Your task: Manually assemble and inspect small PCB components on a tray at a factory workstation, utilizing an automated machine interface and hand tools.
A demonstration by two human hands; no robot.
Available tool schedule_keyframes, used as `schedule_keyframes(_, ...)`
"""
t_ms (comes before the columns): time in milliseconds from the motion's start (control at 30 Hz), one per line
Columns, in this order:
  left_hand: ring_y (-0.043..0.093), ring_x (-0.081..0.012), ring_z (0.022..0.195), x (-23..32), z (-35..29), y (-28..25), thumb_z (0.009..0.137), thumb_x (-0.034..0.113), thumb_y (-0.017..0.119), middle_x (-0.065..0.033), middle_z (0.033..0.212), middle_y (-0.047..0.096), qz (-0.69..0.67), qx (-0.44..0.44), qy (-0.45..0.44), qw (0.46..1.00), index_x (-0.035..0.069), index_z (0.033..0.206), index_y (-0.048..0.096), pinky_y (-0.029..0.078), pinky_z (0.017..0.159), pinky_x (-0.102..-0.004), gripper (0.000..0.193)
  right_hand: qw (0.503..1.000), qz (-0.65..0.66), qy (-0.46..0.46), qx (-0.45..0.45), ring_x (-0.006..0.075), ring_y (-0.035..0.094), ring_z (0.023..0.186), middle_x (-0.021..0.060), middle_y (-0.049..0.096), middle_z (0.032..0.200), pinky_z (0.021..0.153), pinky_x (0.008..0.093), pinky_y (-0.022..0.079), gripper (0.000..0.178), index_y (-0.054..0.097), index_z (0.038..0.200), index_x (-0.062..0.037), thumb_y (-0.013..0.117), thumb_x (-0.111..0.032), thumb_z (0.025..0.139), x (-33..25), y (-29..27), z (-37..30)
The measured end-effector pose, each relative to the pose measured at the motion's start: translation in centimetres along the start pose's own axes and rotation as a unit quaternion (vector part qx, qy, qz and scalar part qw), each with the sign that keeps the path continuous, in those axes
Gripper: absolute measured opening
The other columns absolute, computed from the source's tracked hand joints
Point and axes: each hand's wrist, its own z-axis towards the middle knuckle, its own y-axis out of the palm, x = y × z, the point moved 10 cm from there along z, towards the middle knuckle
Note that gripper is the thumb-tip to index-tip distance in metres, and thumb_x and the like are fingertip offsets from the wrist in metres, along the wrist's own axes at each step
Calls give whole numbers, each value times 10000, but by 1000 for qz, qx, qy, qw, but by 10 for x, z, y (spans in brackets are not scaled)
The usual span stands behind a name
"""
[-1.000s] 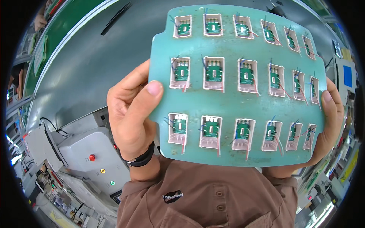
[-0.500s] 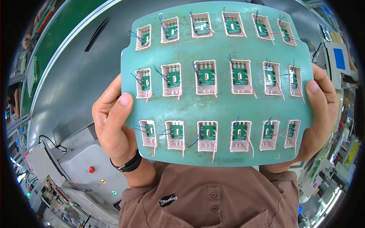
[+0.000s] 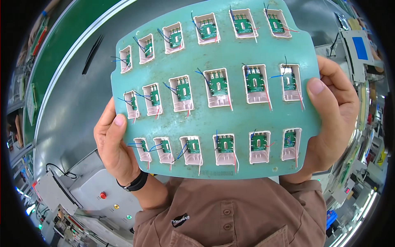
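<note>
A: What is seen nearest?

B: A brown buttoned shirt (image 3: pixel 230 214) is seen along the near edge. Just above it, a teal carrier tray (image 3: pixel 230 119) is held up in front of the camera, gripped at its left edge by the left hand (image 3: pixel 113 148) and at its right edge by the right hand (image 3: pixel 333 123). Fingers are curled behind the tray on both sides and the thumbs are pressed on its face; a black wristband (image 3: pixel 133 183) is worn on the left wrist.

A: How much is judged done?

B: Three rows of white pockets are counted, and each one seen is filled with a small green circuit board (image 3: pixel 218 84) trailing blue, red and white wires. No vacant pocket is made out, so loading is judged complete; whether the wires are soldered cannot be told.

A: And around it?

B: A grey control box (image 3: pixel 92 193) with red, yellow and green buttons is seen near left. Farther left, black tweezers (image 3: pixel 92 53) are laid on a grey conveyor (image 3: pixel 66 94). Much of the bench is hidden by the tray.
</note>
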Motion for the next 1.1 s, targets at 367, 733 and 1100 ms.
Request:
schedule_keyframes(367,580,-159,974,21,44,-3,873,90,535,-125,1113,620,67,-18,-7,998,-128,1215,525,420,893,-259,405,997,37,63,-31,78,597,756,75,657,878,700,202,469,207,607,1010,98,589,-3,830,21,36,37)
schedule_keyframes(733,552,-125,977,93,263,-100,920,102,500,-55,1139,608,200,9,-11,980,-36,1270,520,433,868,-312,376,985,2,59,-162,136,580,786,71,646,898,760,294,465,276,618,1048,51,606,-147,855,78,237,235)
schedule_keyframes(1100,550,-204,978,115,392,-197,856,69,606,-78,1022,575,225,147,-9,963,-20,1114,565,440,903,-371,276,974,-63,110,-186,211,561,918,105,589,1003,825,388,467,233,620,1002,19,631,-143,835,143,389,356)
